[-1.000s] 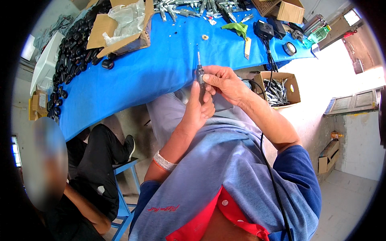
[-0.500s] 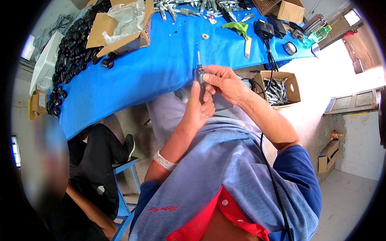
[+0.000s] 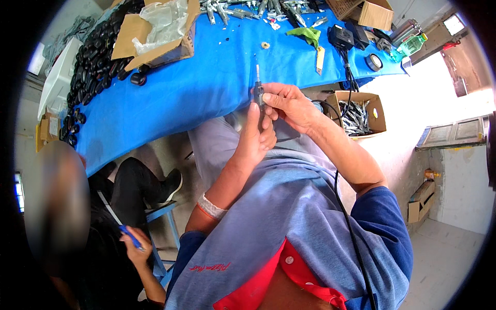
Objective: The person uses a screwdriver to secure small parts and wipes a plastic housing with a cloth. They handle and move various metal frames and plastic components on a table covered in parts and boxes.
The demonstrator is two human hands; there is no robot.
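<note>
Over my lap at the table's front edge, I hold a dark screwdriver-like tool (image 3: 259,93) upright, its thin metal shaft pointing away from me over the blue cloth. My left hand (image 3: 256,137) is closed around the lower part of its handle, thumb pointing up along it. My right hand (image 3: 292,107) pinches the upper part between thumb and fingers. Fingers of both hands hide some of the handle. A small tan ring-shaped piece (image 3: 265,45) lies on the cloth beyond the shaft tip.
A pile of black rounded parts (image 3: 93,72) and an open cardboard box (image 3: 155,57) cover the table's left. Metal-tipped pieces (image 3: 279,9) lie at the back. A yellow cutter (image 3: 320,61) and adapters (image 3: 341,37) sit right. A co-worker's hand (image 3: 137,248) holds a blue-handled tool at lower left.
My hands and the tool stay nearly in place. The co-worker's hand has come up into view with a long, blue-handled metal tool, and their foot has shifted right.
</note>
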